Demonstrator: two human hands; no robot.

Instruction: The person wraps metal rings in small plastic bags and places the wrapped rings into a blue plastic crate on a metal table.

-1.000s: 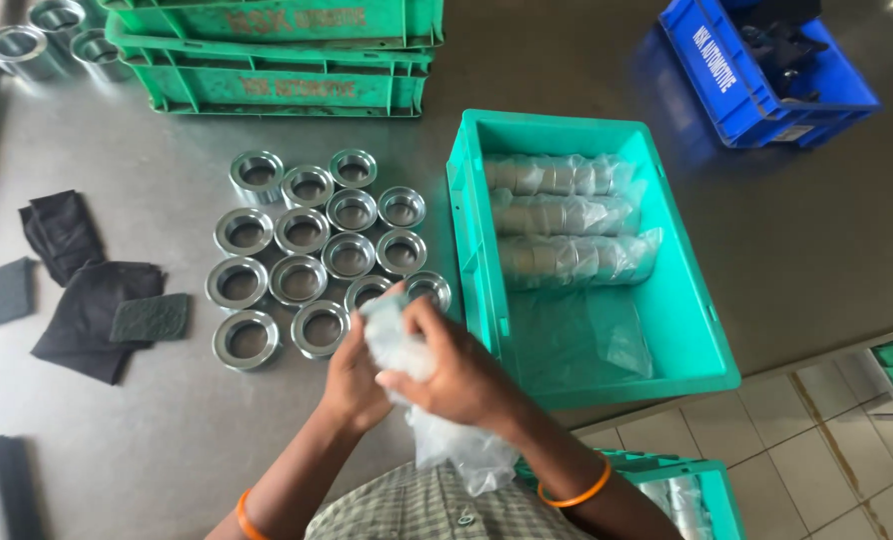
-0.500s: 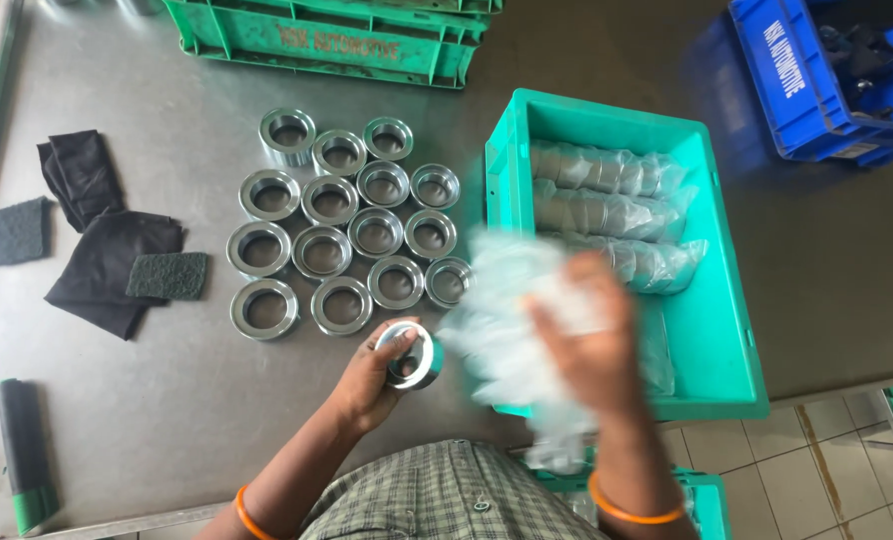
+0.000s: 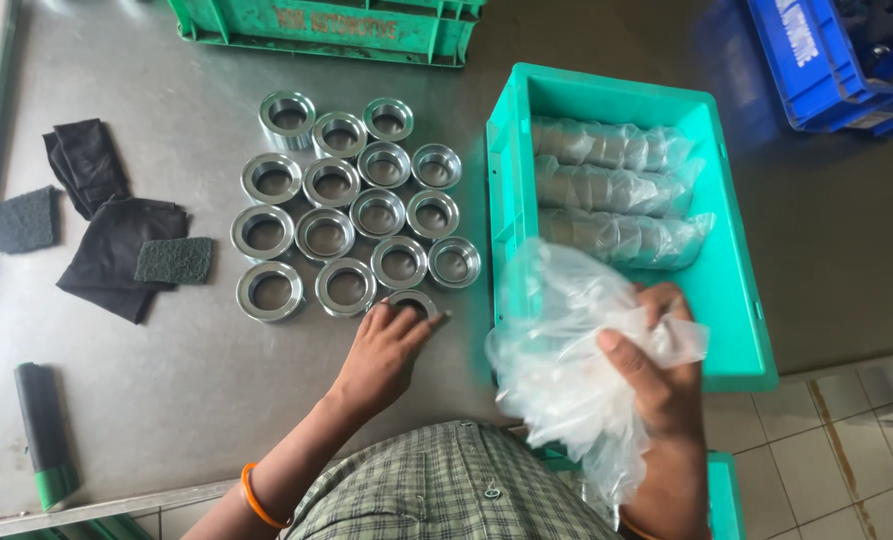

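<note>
The left hand (image 3: 387, 352) is down on a metal ring (image 3: 414, 301) at the near edge of the bunch of rings (image 3: 352, 208) laid out on the steel table (image 3: 167, 400), fingers curled over its top and pinching the rim, so most of that ring is hidden. It sits flat with its hole facing straight up, same as the others; it's round and squat, so there's no real long side, and its axis just runs up and down. It's just beside the ring at the end of the front row, close enough that I can't tell whether they touch. The right hand (image 3: 657, 370) is bunched around a wad of clear plastic bags (image 3: 567, 370), fingers closed tight into the crumpled film, held over the near corner of the teal bin (image 3: 737, 330), which already has three bagged rolls of rings (image 3: 612, 190) lying across it. What I'd worry about: the grip on that ring is only fingertips on smooth shiny metal, so it could slip and knock into its neighbours. The bag wad is also loose and floppy, so a sheet could slide out or the mouth could be hard to find one-handed. Off to the left are some black cloths (image 3: 107, 230) and scrub pads (image 3: 174, 259), well apart from everything.
</note>
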